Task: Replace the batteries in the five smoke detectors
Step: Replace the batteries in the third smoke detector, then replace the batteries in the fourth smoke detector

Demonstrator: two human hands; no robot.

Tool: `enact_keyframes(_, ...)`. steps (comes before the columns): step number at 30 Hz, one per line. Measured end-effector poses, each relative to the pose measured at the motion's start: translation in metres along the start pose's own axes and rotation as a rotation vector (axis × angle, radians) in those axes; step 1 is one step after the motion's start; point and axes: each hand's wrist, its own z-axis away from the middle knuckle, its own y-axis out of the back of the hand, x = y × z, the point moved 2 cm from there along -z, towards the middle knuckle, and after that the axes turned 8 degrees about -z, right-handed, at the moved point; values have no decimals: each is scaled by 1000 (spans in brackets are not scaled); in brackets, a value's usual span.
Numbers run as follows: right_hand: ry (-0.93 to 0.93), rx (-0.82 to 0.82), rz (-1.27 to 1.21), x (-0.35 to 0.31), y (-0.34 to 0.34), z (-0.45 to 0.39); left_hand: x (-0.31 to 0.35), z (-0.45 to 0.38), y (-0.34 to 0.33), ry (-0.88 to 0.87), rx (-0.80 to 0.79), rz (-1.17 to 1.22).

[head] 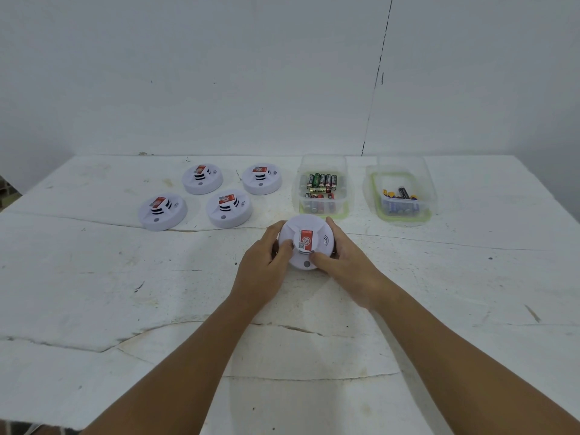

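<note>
Both hands were on one white smoke detector (309,243) that sat on the white table (94,293) a little in front of the person, near the middle of the view. The left hand (263,271) gripped its left side, fingers curled round the rim and the thumb lying on the top face beside the red label. The right hand (348,268) gripped the right side in the same way, fingers wrapped over the far rim and the thumb pressed on the near edge close to the small grey button.

Four other smoke detectors stood to the far left in two rows: the far pair (202,179) and (262,178), the near pair (162,212) and (229,209), each domed side up with a red label on top, none touching its neighbour.

Just beyond the held detector stood a clear container (323,189) with a green rim, holding green and red batteries. To its right, apart from it, a second clear container (401,196) held a smaller lot of dark and yellow batteries. A plain pale wall (219,73) rose behind the table
</note>
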Motion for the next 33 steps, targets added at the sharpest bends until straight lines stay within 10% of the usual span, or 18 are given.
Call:
enact_keyframes(19,270,212,86,-33,-37,29,-5,11,24,112,35,370)
enact_keyframes(33,487,16,341,-110,-189,-59,-111,-20,216,292,514,311)
